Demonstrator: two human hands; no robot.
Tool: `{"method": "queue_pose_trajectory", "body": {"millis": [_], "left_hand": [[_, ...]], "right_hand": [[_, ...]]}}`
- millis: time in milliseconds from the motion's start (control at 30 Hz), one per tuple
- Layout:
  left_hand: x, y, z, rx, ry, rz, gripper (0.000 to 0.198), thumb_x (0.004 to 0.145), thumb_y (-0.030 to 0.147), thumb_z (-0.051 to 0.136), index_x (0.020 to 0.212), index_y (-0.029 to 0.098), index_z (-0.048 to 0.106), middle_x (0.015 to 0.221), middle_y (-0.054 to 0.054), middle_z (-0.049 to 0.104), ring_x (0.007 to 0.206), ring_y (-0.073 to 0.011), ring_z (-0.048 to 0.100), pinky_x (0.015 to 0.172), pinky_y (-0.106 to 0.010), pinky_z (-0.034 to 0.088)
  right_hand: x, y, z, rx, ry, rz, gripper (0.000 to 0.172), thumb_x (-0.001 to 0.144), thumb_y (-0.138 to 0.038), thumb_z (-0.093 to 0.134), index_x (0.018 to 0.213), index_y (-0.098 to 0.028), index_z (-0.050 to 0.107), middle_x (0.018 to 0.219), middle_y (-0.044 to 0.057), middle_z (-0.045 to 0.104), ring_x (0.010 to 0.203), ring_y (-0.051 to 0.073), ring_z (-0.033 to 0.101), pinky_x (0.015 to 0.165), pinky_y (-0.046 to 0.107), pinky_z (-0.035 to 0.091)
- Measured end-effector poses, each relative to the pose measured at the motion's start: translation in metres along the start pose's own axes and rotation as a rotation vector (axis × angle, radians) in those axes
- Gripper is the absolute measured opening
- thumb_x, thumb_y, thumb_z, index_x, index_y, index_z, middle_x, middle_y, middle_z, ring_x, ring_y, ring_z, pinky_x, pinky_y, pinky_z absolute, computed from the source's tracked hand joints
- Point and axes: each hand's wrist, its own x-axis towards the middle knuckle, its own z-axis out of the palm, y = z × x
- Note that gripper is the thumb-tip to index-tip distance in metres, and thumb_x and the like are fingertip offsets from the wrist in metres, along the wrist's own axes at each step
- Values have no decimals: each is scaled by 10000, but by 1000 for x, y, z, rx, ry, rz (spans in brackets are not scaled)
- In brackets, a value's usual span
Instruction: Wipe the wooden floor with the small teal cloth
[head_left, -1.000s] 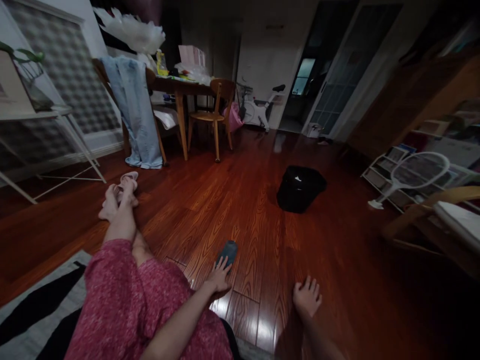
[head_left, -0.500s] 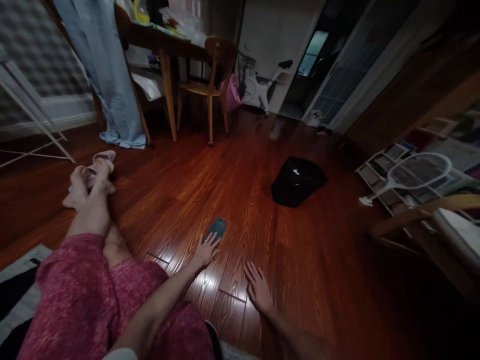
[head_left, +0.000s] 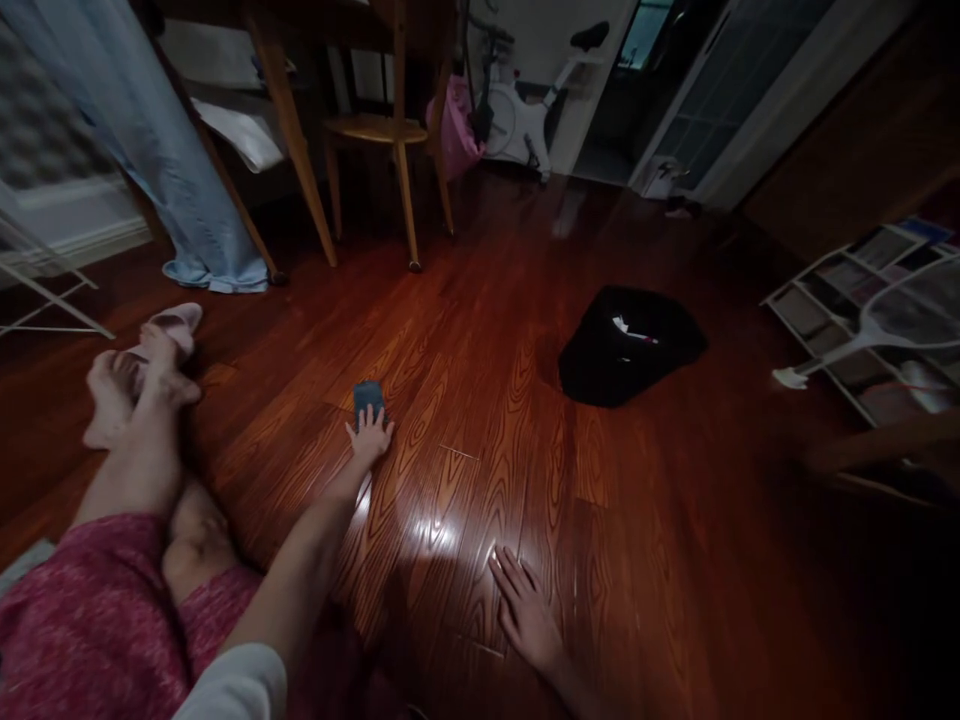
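Note:
A dark blue-grey, flat rectangular object, perhaps a phone, lies on the reddish wooden floor. My left hand rests over its near end with the fingers spread, not wrapped round it. My right hand is farther right and nearer to me, low over or on the floor. Its fingers are stretched out and nothing is in it. Whether the right palm touches the boards I cannot tell.
A black bin-like object with small light items on it stands on the right. Bare crossed feet with pink slippers are on the left. Beyond are a wooden chair, a white exercise bike and a shelf with a racket.
My left hand and the flat object have moved left and forward across the floor. My right hand stays about where it was. The view has shifted, showing less of the table.

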Motion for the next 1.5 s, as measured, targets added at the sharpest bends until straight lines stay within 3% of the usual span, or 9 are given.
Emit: {"method": "queue_pose_trajectory", "body": {"millis": [200,433,567,667,800,1067,1233,1367,1500], "left_hand": [[14,76,10,-37,-5,25,807,965,623,271,1597,127,183,1671,-148,44,1533,-385,26,1203,-635,58],[-36,204,54,-51,-175,827,739,950,647,362,1572,252,301,1674,-73,125,1540,-345,56,1203,-616,-61],[-73,229,77,-19,-199,1248,558,988,550,392,1517,375,375,1652,9,253,1534,-261,145,1186,-612,-131],[-73,215,72,-13,-161,1249,505,1013,490,367,1510,397,376,1649,28,260,1531,-225,159,1193,-585,-138],[-38,166,38,8,-77,928,503,1025,447,330,1523,384,366,1653,13,242,1531,-243,161,1194,-593,-136],[17,-6,-13,-62,82,-145,606,1023,424,227,1582,192,255,1671,-146,113,1540,-315,96,1183,-666,106],[10,-95,-7,-152,184,-424,675,1010,496,182,1581,140,238,1665,-203,73,1537,-358,62,1152,-705,140],[11,-99,-4,-151,149,-376,750,980,576,241,1576,121,252,1652,-229,113,1526,-401,84,1139,-727,123],[8,-53,3,-80,79,-196,790,966,624,272,1592,146,203,1663,-194,77,1529,-399,45,1155,-709,86]], "right_hand": [[-1,-1,-1,-2,-32,30,811,857,-107,409,1600,-294,144,1650,5,220,1516,230,234,1206,463,312],[-2,-2,-3,18,-39,31,850,827,-103,421,1599,-287,117,1648,8,206,1514,244,237,1209,482,306],[-2,-3,-3,13,-34,37,842,835,-110,420,1599,-286,112,1648,9,214,1508,241,257,1210,483,306],[-2,-4,-3,8,-28,34,821,847,-105,411,1599,-290,138,1647,6,220,1508,237,257,1208,467,310],[-2,-4,-3,13,-24,42,796,863,-111,406,1597,-299,162,1648,-3,230,1509,224,254,1214,454,297],[-3,1,3,15,-53,50,772,888,-151,403,1597,-329,155,1654,-12,216,1510,237,255,1206,469,304],[-2,4,4,7,-23,45,769,894,-148,388,1600,-333,147,1652,-17,226,1512,226,249,1207,456,298],[-2,8,8,-5,6,-14,801,871,-124,391,1606,-299,124,1651,8,232,1510,233,253,1206,451,297],[-2,12,14,-28,45,-32,784,888,-120,375,1607,-294,116,1648,19,248,1506,234,266,1192,458,321]]}}
